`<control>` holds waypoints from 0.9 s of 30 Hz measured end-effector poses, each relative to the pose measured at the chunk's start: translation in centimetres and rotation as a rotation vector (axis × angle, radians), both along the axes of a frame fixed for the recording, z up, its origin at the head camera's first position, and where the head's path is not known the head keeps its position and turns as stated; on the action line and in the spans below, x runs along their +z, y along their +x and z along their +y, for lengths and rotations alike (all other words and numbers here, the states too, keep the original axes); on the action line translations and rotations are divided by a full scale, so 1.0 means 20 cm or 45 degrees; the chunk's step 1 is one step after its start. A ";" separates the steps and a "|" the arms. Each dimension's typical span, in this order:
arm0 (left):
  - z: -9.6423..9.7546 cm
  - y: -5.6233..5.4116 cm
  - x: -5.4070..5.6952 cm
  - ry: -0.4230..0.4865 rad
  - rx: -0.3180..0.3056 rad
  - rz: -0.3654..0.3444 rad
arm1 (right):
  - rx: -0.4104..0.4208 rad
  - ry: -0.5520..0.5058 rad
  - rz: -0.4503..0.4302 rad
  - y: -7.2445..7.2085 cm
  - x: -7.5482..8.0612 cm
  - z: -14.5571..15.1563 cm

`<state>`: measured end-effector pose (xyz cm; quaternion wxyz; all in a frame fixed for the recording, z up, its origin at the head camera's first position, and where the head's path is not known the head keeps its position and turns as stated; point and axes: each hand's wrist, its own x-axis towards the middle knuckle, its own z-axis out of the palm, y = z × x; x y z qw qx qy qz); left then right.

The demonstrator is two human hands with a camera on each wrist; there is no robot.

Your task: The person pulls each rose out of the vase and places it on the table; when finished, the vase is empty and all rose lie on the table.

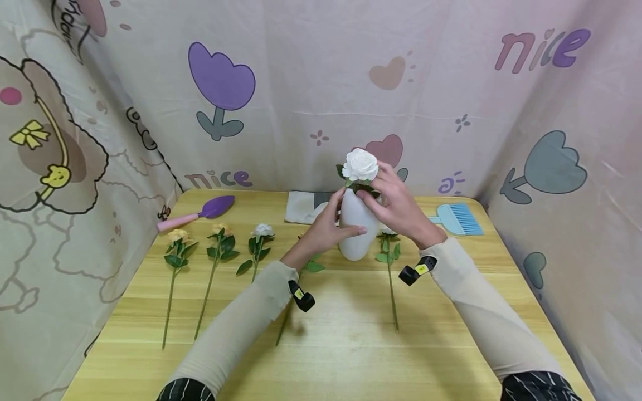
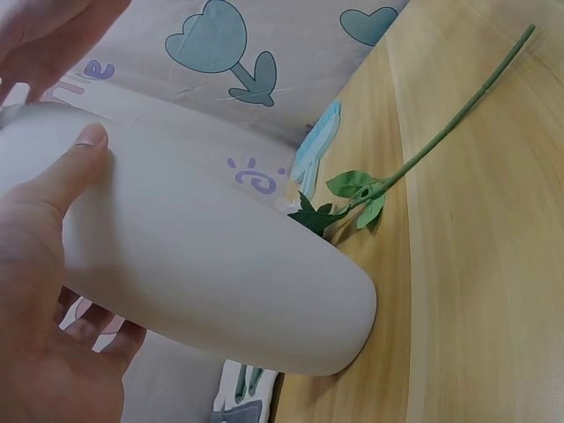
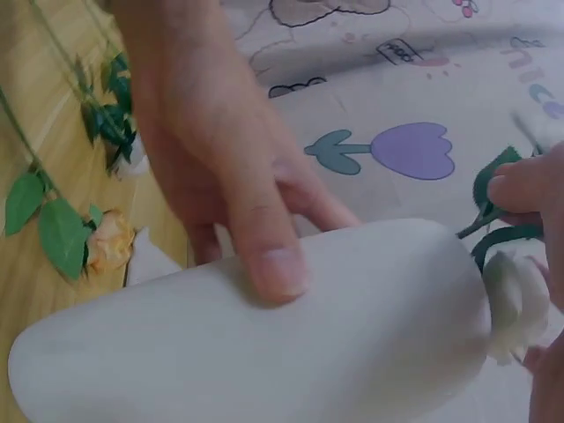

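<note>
A smooth white vase (image 1: 357,239) stands on the wooden table near its back, and my left hand (image 1: 328,227) grips its side with the thumb across the front. From its mouth rises a white rose (image 1: 360,165) with green leaves. My right hand (image 1: 400,203) is at the vase's top, its fingers and thumb around the rose just under the bloom. In the right wrist view the rose head (image 3: 515,295) and a leaf (image 3: 492,181) show between the right fingers. The part of the stem inside the vase is hidden.
Left of the vase lie two yellow-orange roses (image 1: 178,236), a white rose (image 1: 262,231) and another stem (image 1: 283,326) partly behind my left arm. Another stem (image 1: 391,284) lies to the right. A purple trowel (image 1: 218,206), a folded cloth (image 1: 301,207) and a blue brush (image 1: 458,219) lie farther back.
</note>
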<state>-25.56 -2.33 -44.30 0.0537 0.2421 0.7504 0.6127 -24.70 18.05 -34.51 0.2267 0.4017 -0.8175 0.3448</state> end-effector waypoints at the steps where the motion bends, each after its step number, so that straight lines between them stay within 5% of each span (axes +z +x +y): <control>1: 0.00 0.00 0.00 -0.005 0.005 -0.004 | 0.001 -0.030 0.010 0.00 0.01 0.00; 18: 0.00 -0.01 0.00 -0.020 0.045 0.027 | -0.063 -0.653 0.069 0.01 0.28 0.06; 27: 0.00 0.00 0.00 -0.016 0.043 0.027 | -0.040 -1.251 0.032 0.07 0.48 0.17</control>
